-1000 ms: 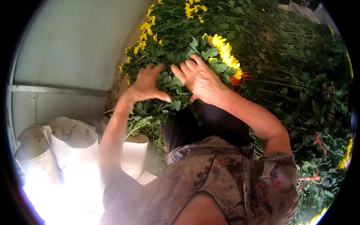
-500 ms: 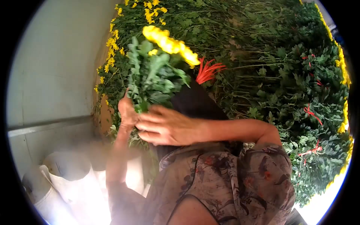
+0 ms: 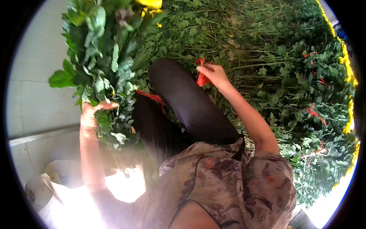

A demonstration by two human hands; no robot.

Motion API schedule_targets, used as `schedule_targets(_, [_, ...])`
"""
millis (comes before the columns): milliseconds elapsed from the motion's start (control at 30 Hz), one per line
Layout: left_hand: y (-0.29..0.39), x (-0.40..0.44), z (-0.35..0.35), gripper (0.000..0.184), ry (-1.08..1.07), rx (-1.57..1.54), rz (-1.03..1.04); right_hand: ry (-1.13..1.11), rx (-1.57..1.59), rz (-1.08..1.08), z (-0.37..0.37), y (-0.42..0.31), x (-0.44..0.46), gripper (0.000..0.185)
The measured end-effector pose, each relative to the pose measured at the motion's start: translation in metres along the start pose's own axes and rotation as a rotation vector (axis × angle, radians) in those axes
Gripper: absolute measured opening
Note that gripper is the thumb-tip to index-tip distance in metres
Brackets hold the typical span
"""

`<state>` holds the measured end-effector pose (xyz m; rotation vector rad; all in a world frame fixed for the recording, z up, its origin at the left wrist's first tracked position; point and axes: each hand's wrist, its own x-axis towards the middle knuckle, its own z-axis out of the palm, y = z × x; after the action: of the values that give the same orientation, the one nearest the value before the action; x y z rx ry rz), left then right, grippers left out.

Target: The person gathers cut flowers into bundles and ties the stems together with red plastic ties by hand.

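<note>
My left hand (image 3: 93,112) is wrapped around the stems of a leafy bunch of yellow chrysanthemums (image 3: 103,57), raised at the left. Its blooms are mostly cut off by the upper edge of the view. Beyond my knee, my right hand (image 3: 214,75) pinches red ties (image 3: 202,79), one of which loops up above the fingers. How many ties are between the fingertips I cannot tell. More red ties (image 3: 150,96) lie by my legs, close to the bunch.
Loose chrysanthemum stems (image 3: 251,57) cover the area ahead. Tied bunches (image 3: 320,110) with red ties and yellow blooms line the right side. White containers (image 3: 65,175) stand at lower left, beside a pale wall (image 3: 34,76). My bent knee (image 3: 167,72) rises in the middle.
My hands were together on the bunch and have parted. The left has carried the chrysanthemums left and closer to the camera; the right has reached over to the red ties.
</note>
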<state>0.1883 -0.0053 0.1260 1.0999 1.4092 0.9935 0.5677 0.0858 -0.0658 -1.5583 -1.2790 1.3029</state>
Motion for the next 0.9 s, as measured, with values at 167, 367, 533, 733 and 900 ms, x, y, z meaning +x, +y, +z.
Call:
schedule_targets(167, [0.015, 0.010, -0.010, 0.039, -0.051, 0.053, 0.132, -0.076, 0.237, 0.064, 0.001, -0.010, 0.002, 0.023])
schedule_targets(367, [0.003, 0.011, 0.014, 0.037, 0.031, -0.053, 0.072, -0.015, 0.505, -0.035, -0.021, -0.015, -0.005, 0.019])
schedule_targets(533, [-0.022, 0.017, 0.016, 0.042, 0.050, -0.055, 0.016, 0.065, 0.526, -0.014, -0.032, -0.009, -0.003, 0.020])
schedule_targets(733, [-0.024, 0.018, 0.029, 0.044, 0.009, -0.168, 0.042, 0.118, 0.272, -0.010, -0.044, -0.011, -0.007, 0.022])
schedule_targets(900, [-0.033, 0.020, 0.022, 0.054, -0.007, 0.029, 0.060, 0.026, -0.431, -0.300, -0.027, -0.040, -0.001, 0.035])
